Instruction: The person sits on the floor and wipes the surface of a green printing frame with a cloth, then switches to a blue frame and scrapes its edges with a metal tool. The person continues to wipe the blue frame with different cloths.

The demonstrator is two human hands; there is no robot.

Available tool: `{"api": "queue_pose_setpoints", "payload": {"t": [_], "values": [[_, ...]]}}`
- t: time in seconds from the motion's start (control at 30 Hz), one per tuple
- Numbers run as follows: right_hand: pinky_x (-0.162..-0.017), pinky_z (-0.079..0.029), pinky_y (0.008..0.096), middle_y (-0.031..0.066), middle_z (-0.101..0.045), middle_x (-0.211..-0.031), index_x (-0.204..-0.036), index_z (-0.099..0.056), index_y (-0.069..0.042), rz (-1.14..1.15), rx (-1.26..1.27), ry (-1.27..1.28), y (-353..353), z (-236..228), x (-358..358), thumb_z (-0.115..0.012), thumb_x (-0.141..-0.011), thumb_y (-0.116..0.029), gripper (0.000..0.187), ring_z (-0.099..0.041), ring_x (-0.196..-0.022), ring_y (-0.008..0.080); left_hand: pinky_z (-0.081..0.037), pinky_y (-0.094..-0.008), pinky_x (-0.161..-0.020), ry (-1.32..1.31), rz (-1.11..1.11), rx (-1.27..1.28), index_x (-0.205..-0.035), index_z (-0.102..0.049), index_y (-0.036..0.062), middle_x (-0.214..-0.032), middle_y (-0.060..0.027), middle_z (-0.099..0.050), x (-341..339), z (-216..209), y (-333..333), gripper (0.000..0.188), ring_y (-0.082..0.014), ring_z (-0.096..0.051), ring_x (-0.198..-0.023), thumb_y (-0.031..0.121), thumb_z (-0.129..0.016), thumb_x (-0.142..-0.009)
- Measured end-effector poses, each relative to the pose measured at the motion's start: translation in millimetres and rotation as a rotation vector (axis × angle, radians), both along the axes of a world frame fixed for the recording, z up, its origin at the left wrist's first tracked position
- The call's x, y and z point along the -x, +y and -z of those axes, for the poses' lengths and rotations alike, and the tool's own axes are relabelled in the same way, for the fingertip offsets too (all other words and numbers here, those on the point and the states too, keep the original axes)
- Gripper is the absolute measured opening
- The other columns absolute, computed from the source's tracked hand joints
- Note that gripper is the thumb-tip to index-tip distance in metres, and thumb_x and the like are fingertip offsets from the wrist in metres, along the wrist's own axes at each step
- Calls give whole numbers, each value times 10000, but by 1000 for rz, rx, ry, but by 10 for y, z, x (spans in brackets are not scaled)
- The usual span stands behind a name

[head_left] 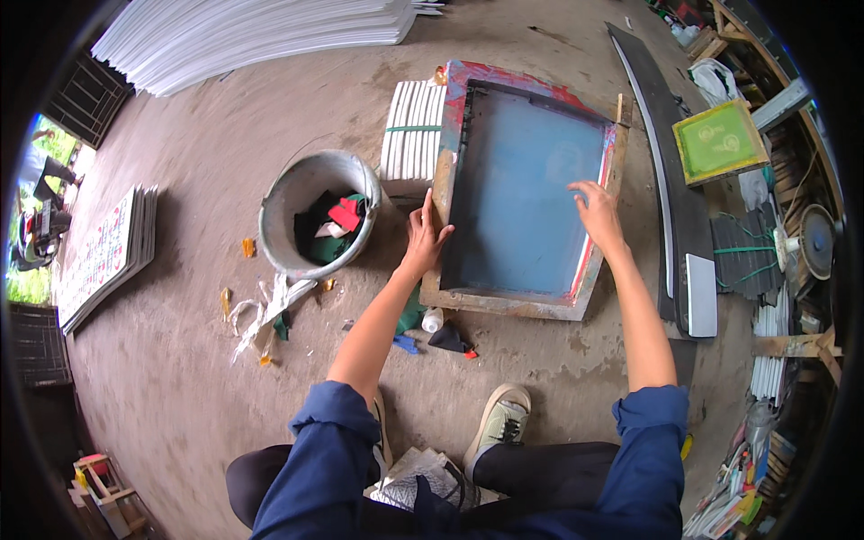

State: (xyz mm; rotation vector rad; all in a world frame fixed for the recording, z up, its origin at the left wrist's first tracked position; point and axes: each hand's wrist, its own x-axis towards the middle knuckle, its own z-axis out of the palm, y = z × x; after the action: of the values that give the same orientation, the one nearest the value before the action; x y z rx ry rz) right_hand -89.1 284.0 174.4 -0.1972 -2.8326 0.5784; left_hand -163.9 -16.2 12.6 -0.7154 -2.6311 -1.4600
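Left hand [424, 238], open, is laid against the framed screen [526, 202] right of the bucket [290, 202], apparently for steadying, with the right hand [598, 216] held open over its right side, any shift seemingly calling for a two-sided grip.

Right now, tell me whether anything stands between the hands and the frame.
Nothing visible does. The left hand touches the frame at its left edge; the right hand is over its right side, contact unclear. The bucket stands to the left.
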Motion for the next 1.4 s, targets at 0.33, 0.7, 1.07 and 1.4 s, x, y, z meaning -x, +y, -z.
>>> {"api": "queue_pose_setpoints", "payload": {"t": [0.33, 0.7, 1.07, 1.4], "values": [[-810, -473, 426, 189, -623, -965, -976, -623, -48, -181, 151, -86, -608, 162, -207, -564, -834, -54, 154, -600, -909, 358, -369, -480, -995, 22, 493, 701, -1445, -264, 219, -1246, -204, -405, -155, -733, -1025, 764, -385, -420, -1134, 254, -681, -805], [-850, -489, 452, 192, -550, -1074, -1114, -477, -6, -156, 39, -650, -2295, 1461, -1334, -720, -755, -178, 466, -567, -1020, 385, -444, -434, -932, -63, 451, 327, -1357, -378, 228, -1219, -133, -416, -1395, -295, -1293, 784, -339, -459, -1105, 265, -775, -681], [-801, -494, 428, 156, -534, -1004, -1015, -567, -1, -205, 91, -398, -2405, 1635, -1410, -625, -766, -36, 258, -565, -985, 338, -507, -383, -791, -19, 216, 49, -1075, -545, 63, -1008, -111, -580, -1388, 23, -1246, 389, -315, -579, -928, 168, -706, -737], [-1023, -332, 412, 130, -565, -1162, -1002, -577, -26, -576, -395, -69, -2791, 1483, -684, -539, -814, -77, 199, -477, -1174, 268, -545, -350, -821, -141, -321, -58, -1110, -499, 16, -1080, -140, -595, -1459, -16, -2081, 395, -286, -613, -970, 15, -676, -757]]}}
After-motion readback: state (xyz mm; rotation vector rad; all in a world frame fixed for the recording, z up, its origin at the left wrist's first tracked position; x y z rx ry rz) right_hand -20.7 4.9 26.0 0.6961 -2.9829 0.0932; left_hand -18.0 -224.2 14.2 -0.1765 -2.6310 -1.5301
